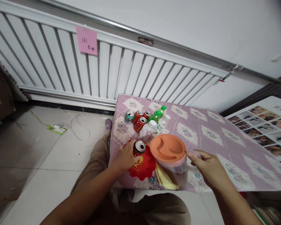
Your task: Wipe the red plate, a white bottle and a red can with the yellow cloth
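My left hand [125, 157] is wrapped around an opened drink can [140, 147] with a dark rim, which stands over a red scalloped mat [146, 167]. My right hand [207, 164] grips the side handle of a clear pitcher [179, 175] with an orange lid [168, 147]. The pitcher is near the table's front edge, beside a yellow cloth [167, 178]. Behind the held can are a teal can [129, 117], several red cans [140, 124], white-capped bottles [148, 128] and green-capped bottles [155, 116]. My left hand hides part of its can.
A purple patterned cloth [182, 128] covers the table. A white radiator [121, 68] runs behind it, with a pink note [86, 40] on top. At the right is a photo board [269, 125]. A green power strip [57, 129] with cables lies on the floor.
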### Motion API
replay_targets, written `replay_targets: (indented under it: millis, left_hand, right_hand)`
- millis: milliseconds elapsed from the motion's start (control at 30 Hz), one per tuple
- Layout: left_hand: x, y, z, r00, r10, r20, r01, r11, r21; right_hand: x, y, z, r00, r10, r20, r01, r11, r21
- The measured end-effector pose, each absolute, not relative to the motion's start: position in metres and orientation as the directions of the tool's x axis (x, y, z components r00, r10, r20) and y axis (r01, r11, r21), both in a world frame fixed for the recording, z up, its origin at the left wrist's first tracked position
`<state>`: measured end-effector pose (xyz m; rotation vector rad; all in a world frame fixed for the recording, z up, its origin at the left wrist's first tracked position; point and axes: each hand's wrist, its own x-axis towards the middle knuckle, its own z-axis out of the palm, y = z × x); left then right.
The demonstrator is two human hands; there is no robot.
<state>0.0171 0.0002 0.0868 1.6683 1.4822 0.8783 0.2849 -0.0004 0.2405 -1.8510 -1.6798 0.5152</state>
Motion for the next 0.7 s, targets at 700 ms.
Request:
replay_targets:
  millis: [700]
  left_hand:
    - [0.017,0.0005,0.083,0.105,0.994,0.04,0.503,-0.087,0.86]
  right_hand:
    - [0.2835,-0.0004,0.2378,0.122,0.991,0.056,0.721,-0.049,-0.692]
